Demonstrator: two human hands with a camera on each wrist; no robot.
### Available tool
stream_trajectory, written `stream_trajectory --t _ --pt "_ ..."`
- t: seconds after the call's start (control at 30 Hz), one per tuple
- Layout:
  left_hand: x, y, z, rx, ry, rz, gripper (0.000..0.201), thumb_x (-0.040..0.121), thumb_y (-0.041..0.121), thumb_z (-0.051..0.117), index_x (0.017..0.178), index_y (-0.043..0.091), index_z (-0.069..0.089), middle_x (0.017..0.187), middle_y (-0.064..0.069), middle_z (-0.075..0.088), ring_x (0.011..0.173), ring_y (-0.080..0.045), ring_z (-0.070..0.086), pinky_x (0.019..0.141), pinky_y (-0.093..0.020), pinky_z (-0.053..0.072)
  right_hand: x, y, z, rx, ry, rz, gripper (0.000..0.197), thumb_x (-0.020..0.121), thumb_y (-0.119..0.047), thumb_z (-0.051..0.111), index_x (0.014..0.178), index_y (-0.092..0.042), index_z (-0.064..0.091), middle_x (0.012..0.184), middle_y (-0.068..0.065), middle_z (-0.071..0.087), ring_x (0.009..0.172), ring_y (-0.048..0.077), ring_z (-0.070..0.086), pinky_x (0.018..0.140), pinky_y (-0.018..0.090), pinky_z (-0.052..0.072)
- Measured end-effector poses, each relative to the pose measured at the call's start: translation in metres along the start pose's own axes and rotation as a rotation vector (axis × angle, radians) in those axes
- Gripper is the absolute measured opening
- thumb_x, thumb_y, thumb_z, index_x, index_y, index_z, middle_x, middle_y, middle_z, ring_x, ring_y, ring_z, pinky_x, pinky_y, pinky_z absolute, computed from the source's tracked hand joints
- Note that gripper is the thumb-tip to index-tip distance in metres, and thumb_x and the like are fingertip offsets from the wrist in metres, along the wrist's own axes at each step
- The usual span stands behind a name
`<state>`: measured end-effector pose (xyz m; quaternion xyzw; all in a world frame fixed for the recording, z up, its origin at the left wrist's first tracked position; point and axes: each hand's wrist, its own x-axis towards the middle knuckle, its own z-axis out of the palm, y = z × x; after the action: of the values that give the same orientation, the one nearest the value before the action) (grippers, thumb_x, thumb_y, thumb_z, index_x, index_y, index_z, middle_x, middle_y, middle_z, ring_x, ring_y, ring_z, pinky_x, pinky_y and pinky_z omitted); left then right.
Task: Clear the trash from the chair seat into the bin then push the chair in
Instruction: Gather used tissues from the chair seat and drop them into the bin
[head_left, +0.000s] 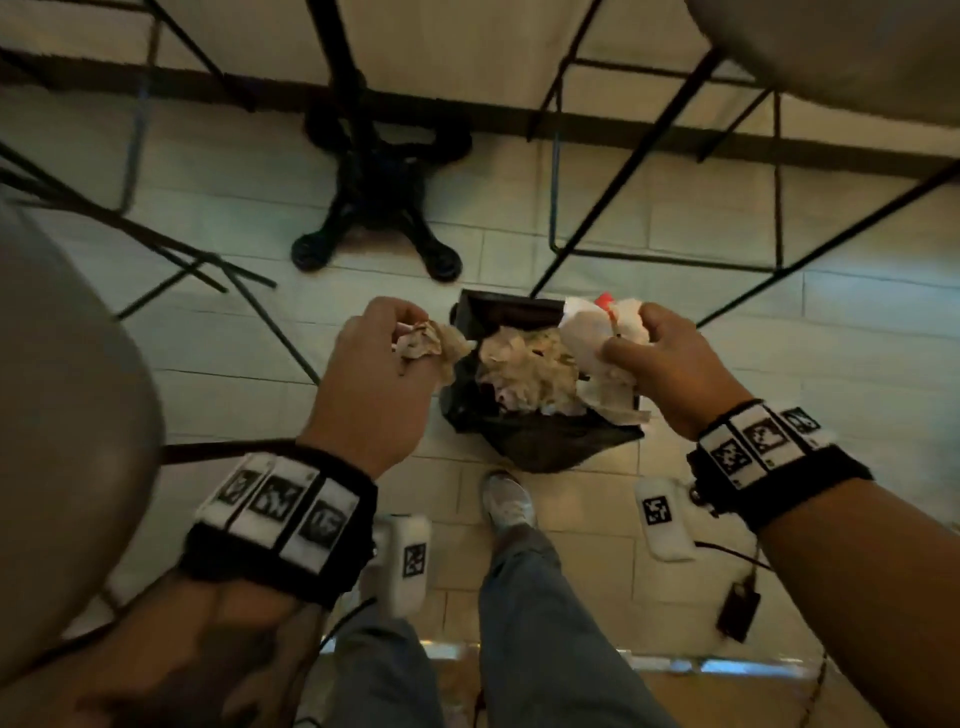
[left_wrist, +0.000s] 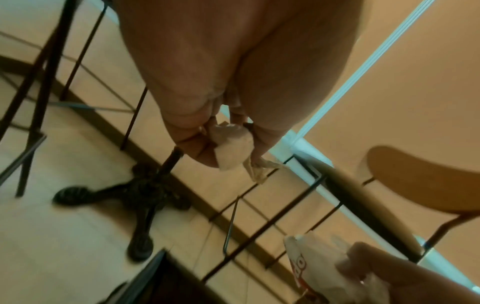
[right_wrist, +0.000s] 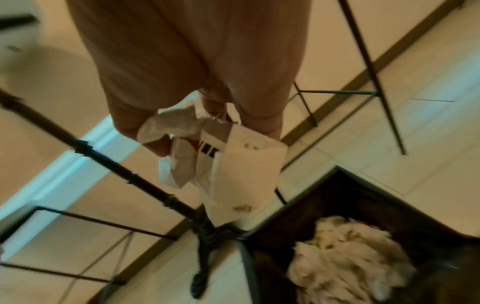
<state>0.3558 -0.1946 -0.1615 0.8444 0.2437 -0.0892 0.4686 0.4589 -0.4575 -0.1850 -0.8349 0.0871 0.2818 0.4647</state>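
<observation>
A dark square bin (head_left: 472, 312) lined with a black bag stands on the floor between my hands, with crumpled paper (head_left: 524, 371) piled in it. My left hand (head_left: 379, 364) grips a crumpled brownish napkin (head_left: 431, 343) just left of the bin's rim; the left wrist view shows the napkin (left_wrist: 233, 148) pinched in my fingers. My right hand (head_left: 670, 358) holds a white wrapper with red print (head_left: 597, 327) over the bin's right side. In the right wrist view the wrapper (right_wrist: 233, 162) hangs from my fingers above the bin (right_wrist: 350, 195). A grey chair seat (head_left: 67, 415) shows at the left.
A black cast-iron table base (head_left: 379, 202) stands beyond the bin. Thin black chair legs (head_left: 623, 176) cross the tiled floor at right and left. Another grey seat (head_left: 857, 47) is at the upper right. My shoe (head_left: 506, 501) is just in front of the bin.
</observation>
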Motion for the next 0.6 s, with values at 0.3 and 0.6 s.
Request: stream_trajectory --t 0.3,0.6 --pt "0.098 -0.061 0.165 0.156 -0.207 -0.283 0.017 0.097 0.027 0.060 0.114 0.026 0.057 0.109 -0.001 0.065 0.093 -0.027 0.066 0.080 -0.042 0.059 0.133 0.158 0.017 0.155 0.048 0.348 0.043 0.054 -0.047 0.076 0.088 -0.021 0.071 0.097 0.011 0.074 0.091 0.035 0.073 0.075 0.062 0.061" --pt "0.140 -0.114 0.227 0.000 -0.359 -0.555 0.113 0.066 0.069 0.073 0.158 0.043 0.012 0.160 -0.002 0.039 0.132 -0.030 0.054 0.103 -0.050 0.053 0.181 0.222 0.031 0.198 -0.004 0.586 0.107 0.055 -0.062 0.083 0.145 -0.020 0.045 0.134 0.006 0.057 0.115 0.035 0.063 0.080 0.050 0.061"
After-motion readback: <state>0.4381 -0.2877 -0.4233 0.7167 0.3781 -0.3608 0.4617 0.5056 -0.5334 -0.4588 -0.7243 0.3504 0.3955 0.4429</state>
